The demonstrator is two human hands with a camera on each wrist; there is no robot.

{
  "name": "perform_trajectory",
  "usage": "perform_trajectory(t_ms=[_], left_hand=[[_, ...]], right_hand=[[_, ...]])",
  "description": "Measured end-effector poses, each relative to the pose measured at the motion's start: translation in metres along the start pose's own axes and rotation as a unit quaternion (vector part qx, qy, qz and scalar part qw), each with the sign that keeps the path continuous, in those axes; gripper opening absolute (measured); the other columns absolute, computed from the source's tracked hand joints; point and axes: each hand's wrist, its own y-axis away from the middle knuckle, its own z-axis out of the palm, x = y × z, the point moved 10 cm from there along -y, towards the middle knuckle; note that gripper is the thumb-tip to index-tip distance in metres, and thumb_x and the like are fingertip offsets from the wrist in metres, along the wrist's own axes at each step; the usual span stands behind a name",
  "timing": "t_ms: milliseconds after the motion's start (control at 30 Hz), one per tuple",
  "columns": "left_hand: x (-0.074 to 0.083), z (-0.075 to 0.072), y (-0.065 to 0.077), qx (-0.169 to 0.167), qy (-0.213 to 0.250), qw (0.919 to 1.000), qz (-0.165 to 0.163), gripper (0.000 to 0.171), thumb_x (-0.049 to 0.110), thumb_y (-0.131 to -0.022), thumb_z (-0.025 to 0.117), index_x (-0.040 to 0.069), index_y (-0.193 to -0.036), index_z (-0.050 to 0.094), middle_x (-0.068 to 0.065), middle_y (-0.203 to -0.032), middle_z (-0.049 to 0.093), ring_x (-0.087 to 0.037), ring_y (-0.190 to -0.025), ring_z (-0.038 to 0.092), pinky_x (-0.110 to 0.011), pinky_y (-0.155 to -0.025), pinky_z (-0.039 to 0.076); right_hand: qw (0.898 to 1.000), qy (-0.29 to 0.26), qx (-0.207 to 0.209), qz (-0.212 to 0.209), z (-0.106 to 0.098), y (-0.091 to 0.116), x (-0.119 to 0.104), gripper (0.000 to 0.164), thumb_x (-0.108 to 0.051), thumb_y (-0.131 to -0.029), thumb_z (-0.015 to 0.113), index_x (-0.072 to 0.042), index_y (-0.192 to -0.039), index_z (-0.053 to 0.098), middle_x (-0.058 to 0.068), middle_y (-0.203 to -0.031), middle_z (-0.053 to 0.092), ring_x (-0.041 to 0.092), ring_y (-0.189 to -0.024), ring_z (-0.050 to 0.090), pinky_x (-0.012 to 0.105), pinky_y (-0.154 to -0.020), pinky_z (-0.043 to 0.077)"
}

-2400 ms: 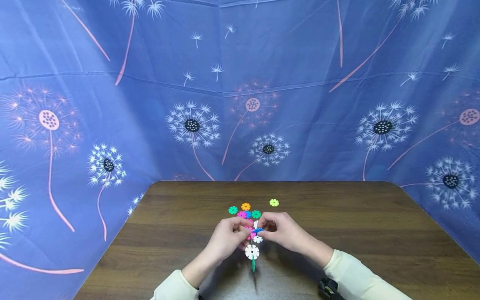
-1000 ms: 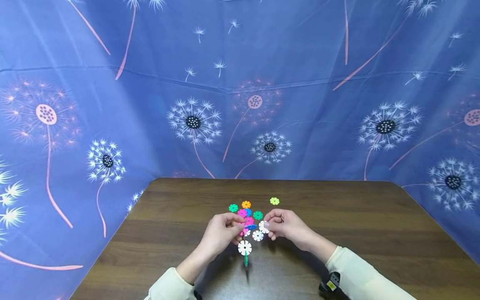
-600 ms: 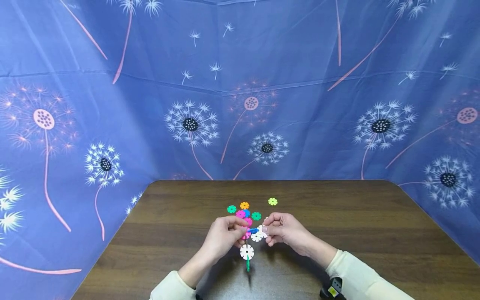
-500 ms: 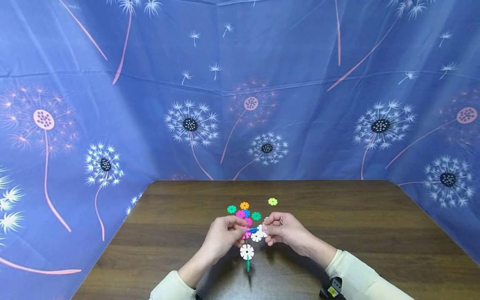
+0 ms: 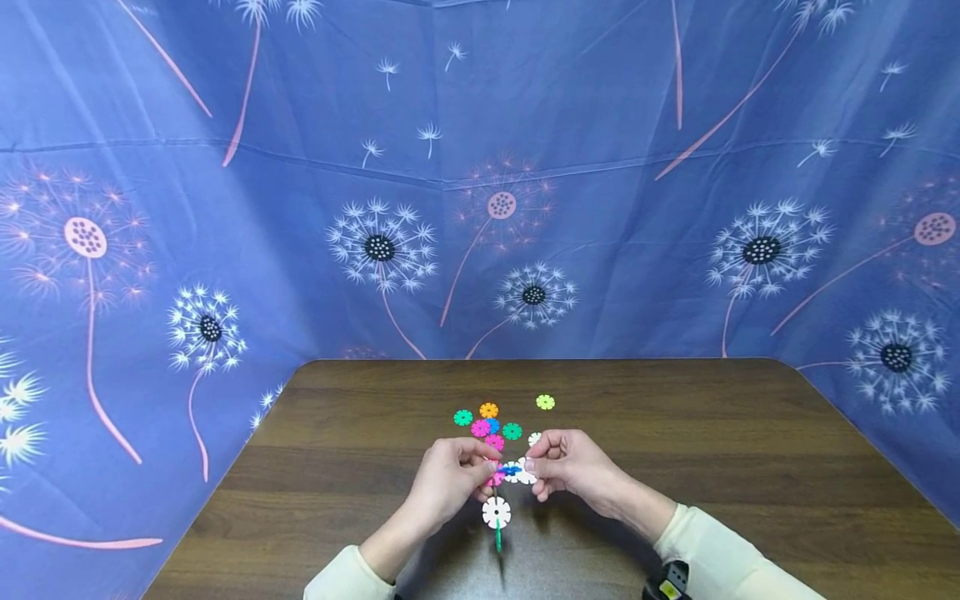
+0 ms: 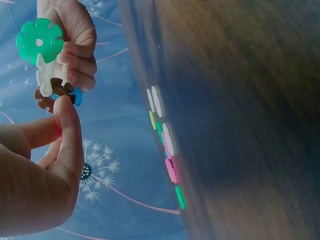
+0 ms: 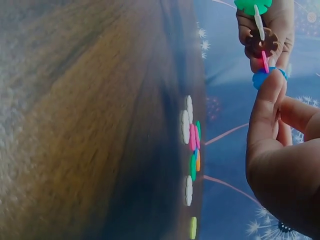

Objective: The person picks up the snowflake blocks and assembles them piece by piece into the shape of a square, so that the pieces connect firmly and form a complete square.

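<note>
1. At the lower centre of the head view, two hands meet over a brown wooden table (image 5: 660, 433), working on a chain of notched plastic discs (image 5: 487, 510).
2. The left hand (image 5: 444, 482), left of centre, pinches the chain between thumb and fingers at its pink disc (image 5: 492, 478), right beside the brown disc (image 6: 46, 98).
3. The right hand (image 5: 576, 468), right of centre, pinches a white disc (image 5: 527, 473) between thumb and fingers; its left edge meets the blue disc (image 5: 511, 471) at the chain's end. Whether the two are joined, I cannot tell.
4. The blue disc therefore lies between the two grips, just right of the left fingertips, and looks edge-on in the head view.
5. Below the left grip, toward the bottom of the frame, hang another white disc and, lowest, a green disc (image 5: 498, 537), edge-on.
6. Loose discs lie on the table above the hands: green, orange (image 5: 489, 410), pink and blue in a cluster, a white one (image 5: 534, 438) near the right fingers, and a yellow-green one (image 5: 545, 402) apart at upper right.
7. Blue dandelion-print cloth (image 5: 615, 200) fills the upper frame; pale sleeves (image 5: 723, 554) enter from the bottom.
</note>
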Motion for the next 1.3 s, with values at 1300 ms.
perform_trajectory(t_ms=[1300], left_hand=[[0.0,-0.007,-0.004,-0.017,-0.11,0.9938,0.004,0.008,0.011,-0.083,0.083,0.01,-0.087,0.077,-0.001,-0.069,0.067,-0.023,-0.055,0.064,-0.046,-0.049,0.057]], right_hand=[[0.82,0.567,0.015,-0.079,-0.025,-0.081,-0.011,0.02,-0.013,-0.09,0.077,-0.006,-0.105,0.067,-0.001,-0.086,0.06,0.013,-0.078,0.054,0.035,-0.071,0.05]])
